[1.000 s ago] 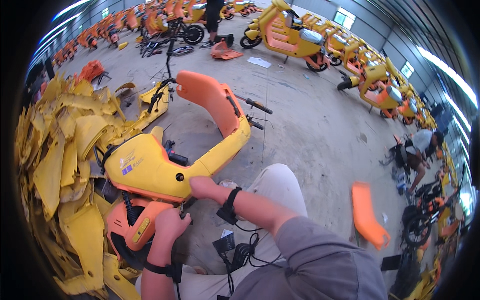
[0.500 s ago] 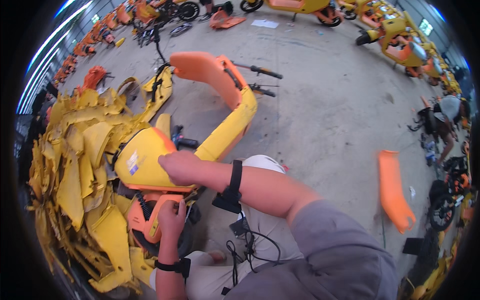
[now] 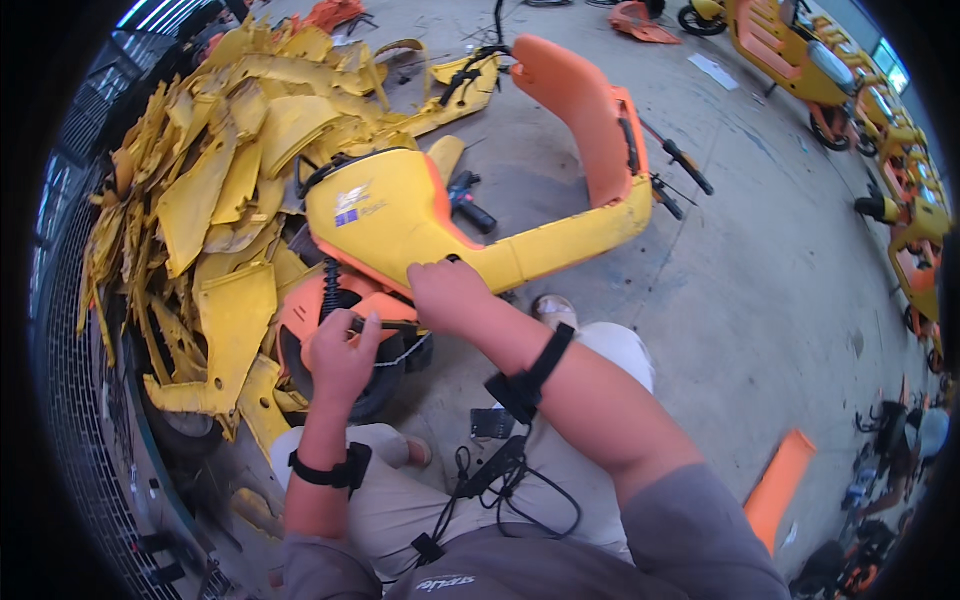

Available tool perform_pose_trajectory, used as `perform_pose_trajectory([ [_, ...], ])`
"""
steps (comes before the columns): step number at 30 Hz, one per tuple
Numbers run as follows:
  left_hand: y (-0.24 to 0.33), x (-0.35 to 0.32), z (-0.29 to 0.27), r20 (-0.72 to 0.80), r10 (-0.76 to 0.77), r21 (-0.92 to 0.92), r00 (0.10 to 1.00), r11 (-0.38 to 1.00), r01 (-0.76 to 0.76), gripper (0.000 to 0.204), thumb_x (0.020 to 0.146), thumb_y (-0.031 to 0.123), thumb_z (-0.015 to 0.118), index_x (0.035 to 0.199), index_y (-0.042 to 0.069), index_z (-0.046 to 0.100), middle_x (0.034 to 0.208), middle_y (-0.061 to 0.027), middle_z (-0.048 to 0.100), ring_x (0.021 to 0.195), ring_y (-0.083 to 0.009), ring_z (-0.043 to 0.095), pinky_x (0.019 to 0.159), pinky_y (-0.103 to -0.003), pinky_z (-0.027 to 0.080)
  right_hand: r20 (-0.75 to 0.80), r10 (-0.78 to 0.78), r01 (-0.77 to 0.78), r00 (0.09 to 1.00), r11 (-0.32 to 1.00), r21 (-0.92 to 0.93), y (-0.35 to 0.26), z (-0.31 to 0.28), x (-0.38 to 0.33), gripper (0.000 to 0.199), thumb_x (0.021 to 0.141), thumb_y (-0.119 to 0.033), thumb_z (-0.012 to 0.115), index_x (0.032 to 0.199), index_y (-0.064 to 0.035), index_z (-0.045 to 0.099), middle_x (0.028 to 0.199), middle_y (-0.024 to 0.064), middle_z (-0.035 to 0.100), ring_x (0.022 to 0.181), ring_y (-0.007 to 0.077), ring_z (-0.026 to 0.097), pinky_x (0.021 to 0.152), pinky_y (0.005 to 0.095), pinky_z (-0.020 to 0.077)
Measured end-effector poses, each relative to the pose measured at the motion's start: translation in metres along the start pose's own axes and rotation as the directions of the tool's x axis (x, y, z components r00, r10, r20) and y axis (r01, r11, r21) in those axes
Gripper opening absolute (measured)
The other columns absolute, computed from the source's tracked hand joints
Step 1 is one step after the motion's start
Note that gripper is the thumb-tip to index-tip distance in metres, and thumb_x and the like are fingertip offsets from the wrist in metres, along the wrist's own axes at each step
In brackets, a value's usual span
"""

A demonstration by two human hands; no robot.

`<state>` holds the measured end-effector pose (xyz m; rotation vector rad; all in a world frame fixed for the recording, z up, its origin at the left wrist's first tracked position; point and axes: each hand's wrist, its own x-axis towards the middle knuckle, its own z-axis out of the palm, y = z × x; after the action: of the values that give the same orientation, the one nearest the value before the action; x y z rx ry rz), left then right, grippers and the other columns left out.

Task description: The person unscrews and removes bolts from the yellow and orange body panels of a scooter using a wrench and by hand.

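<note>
**Bulky yellow-and-orange scooter at mid-frame, both hands close in at its rear half**

The scooter spans the middle of the frame, its orange front shield toward the upper right and its rear wheel below centre. As a whole it should be heavy and awkward to shift. The yellow body panel, left of centre, looks like smooth, stiff plastic: light for its size if loose, a little slippery on the curved face, and likely to crack at a thin edge if forced. The lower rim of that panel would give fingertips better purchase than the broad face. For moving the whole scooter, the long yellow section right of centre or a black handlebar grip seems the surer hold.

The right hand, near the centre, is largely closed, fingers bent in against the panel's lower edge; whether it has hold of anything I cannot tell. The left hand, lower and to the left, is half curled with the thumb raised, beside the orange rear cover. A dark strip lies between the hands; whether the left hand grips it is unclear.
</note>
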<state>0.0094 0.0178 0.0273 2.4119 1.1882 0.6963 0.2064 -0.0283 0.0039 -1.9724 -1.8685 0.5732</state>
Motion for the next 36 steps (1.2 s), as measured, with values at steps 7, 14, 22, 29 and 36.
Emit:
perform_pose_trajectory([
  [7, -0.008, -0.002, 0.014, -0.032, 0.169, -0.148, 0.985, 0.974, -0.171, 0.02, 0.086, 0.015, 0.065, 0.08, -0.002, 0.057, 0.074, -0.0137, 0.056, 0.068, -0.0278, 0.056, 0.065, -0.035, 0.045, -0.174, -0.065, 0.1, 0.983, 0.974, 0.203, -0.017, 0.04, -0.015, 0.04, 0.077, -0.022, 0.068, 0.11, -0.0018, 0.061, 0.111, 0.0152, 0.062, 0.11, 0.0321, 0.055, 0.094, 0.043, 0.0417],
  [14, -0.03, 0.003, 0.011, 0.121, 0.196, -0.19, 0.973, 0.967, -0.171, 0.021, 0.089, 0.017, 0.063, 0.081, -0.002, 0.057, 0.075, -0.0121, 0.056, 0.069, -0.0258, 0.055, 0.067, -0.033, 0.045, 0.258, -0.118, 0.122, 0.959, 0.993, 0.003, -0.024, 0.026, 0.004, 0.034, 0.082, -0.041, 0.064, 0.077, -0.0078, 0.073, 0.078, 0.0118, 0.069, 0.087, 0.0298, 0.066, 0.082, 0.0405, 0.0479],
  [22, -0.041, -0.002, 0.004, 0.395, -0.058, -0.454, 0.917, 0.855, 0.25, 0.028, 0.096, 0.028, 0.061, 0.096, -0.001, 0.059, 0.082, -0.0018, 0.056, 0.077, -0.0108, 0.052, 0.071, -0.026, 0.045, 0.324, -0.15, 0.185, 0.934, 0.98, -0.078, -0.028, 0.027, 0.017, 0.036, 0.08, -0.043, 0.063, 0.077, -0.0081, 0.074, 0.073, 0.0105, 0.069, 0.071, 0.0282, 0.069, 0.065, 0.0407, 0.0548],
  [29, -0.044, -0.002, 0.001, 0.373, -0.021, -0.372, 0.927, 0.912, 0.17, 0.031, 0.091, 0.025, 0.068, 0.111, 0.002, 0.063, 0.092, -0.0065, 0.062, 0.084, -0.0161, 0.059, 0.078, -0.029, 0.048, 0.301, -0.133, 0.165, 0.944, 0.983, -0.083, -0.027, 0.029, 0.016, 0.03, 0.078, -0.038, 0.066, 0.079, -0.009, 0.074, 0.073, 0.0096, 0.069, 0.072, 0.0281, 0.069, 0.068, 0.04, 0.0549],
  [36, -0.031, -0.003, 0.002, 0.349, 0.005, -0.18, 0.937, 0.982, 0.062, 0.026, 0.091, 0.02, 0.066, 0.109, 0.001, 0.062, 0.095, -0.0119, 0.062, 0.089, -0.0238, 0.061, 0.081, -0.034, 0.049, 0.226, -0.067, 0.087, 0.972, 0.993, -0.081, -0.022, 0.034, 0.018, 0.027, 0.079, -0.035, 0.067, 0.077, -0.0089, 0.074, 0.072, 0.0102, 0.069, 0.072, 0.0272, 0.069, 0.068, 0.0391, 0.0547],
])
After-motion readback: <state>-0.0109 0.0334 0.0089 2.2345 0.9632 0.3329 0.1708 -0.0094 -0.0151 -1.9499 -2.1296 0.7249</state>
